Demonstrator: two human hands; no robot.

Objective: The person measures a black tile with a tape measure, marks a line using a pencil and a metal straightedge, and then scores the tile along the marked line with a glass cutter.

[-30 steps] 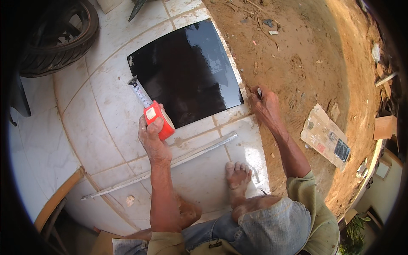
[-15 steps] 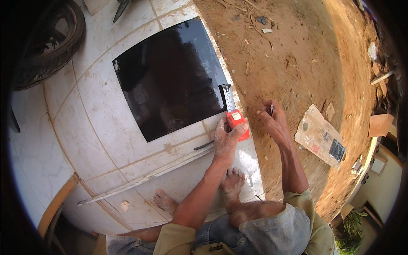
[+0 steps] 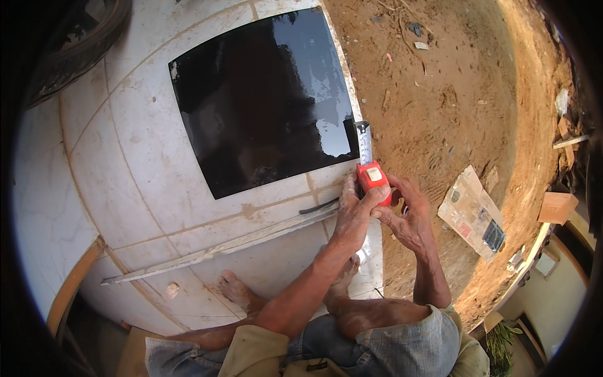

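Over the near right corner of a glossy black panel (image 3: pixel 264 107), where the white tiled floor (image 3: pixel 135 188) meets bare brown dirt (image 3: pixel 433 113), sits a red tape measure (image 3: pixel 374 178). Its short run of blade (image 3: pixel 365 148) points away from the person, hook end (image 3: pixel 362 126) farthest off and leaning a touch left, so the long axis runs roughly along the panel's right edge. The case lies at the near end, just beyond the panel's corner.

The left hand (image 3: pixel 355 217) is closed around the case from the left and below, thumb laid across its near end. The right hand (image 3: pixel 411 217) comes in from the other side, fingers curled and only narrowly open, fingertips at the case — whether they grip it or merely rest against it, I cannot tell.

Nearer the person, a long pale strip (image 3: pixel 220 250) slants across the tiles, with a short dark piece (image 3: pixel 318 207) beside its right end. Flattened cardboard (image 3: pixel 465 204) lies on the dirt to the right.
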